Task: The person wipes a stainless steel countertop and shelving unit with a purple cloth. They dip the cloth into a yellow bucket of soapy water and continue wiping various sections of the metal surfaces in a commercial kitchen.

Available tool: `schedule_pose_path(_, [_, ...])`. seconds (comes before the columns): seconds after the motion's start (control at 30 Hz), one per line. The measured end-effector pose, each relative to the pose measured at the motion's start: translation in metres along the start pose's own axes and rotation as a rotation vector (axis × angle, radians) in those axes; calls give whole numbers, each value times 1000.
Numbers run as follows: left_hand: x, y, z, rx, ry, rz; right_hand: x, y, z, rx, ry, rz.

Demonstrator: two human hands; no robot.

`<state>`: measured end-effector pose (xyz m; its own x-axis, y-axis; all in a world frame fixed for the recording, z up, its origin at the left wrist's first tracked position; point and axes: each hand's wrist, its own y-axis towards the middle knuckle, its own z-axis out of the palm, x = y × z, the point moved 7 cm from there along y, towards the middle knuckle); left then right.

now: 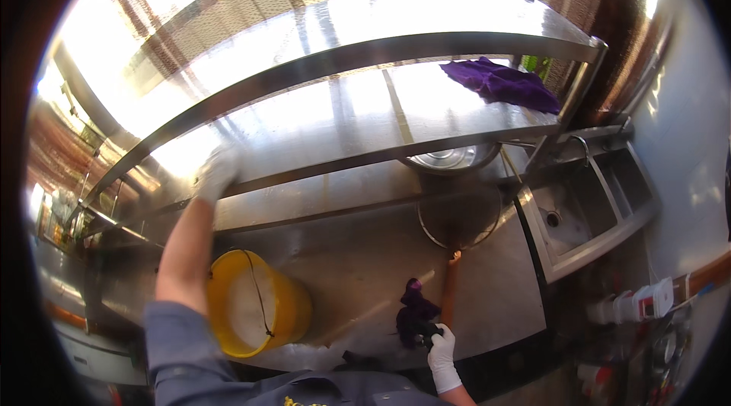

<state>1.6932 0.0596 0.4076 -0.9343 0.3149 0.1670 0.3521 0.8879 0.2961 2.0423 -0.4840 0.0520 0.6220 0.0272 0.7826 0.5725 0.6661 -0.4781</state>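
Note:
My left hand, in a white glove, reaches over the front edge of the middle steel shelf. Motion blur hides its fingers, and I cannot tell whether it holds anything. Low in the view, my white-gloved right hand grips a dark object. Against that object lies a dark purple cloth-like bundle, on the steel worktop. A yellow bucket with whitish, sudsy-looking contents stands below my left forearm. Farther right, a bright purple cloth rests crumpled on the middle shelf.
The rack's upper shelf edge runs above my left hand. A round metal vessel stands under the shelves, near a brown strip. A double-basin sink adjoins the worktop at right. White plastic containers sit at far right.

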Motion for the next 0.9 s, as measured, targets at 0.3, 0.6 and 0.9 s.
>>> schedule_pose_path(0.3, [-444, 47, -62, -104, -445, 606, -16, -4, 17, -3, -42, 41])
schedule_pose_path(0.6, [-63, -17, -40, 96, -429, 112, -20, 8, 123, 178, -128, 28])
schedule_pose_path(0.9, [189, -8, 105, 536, 116, 150, 5, -28, 251, 315, -102, -120])
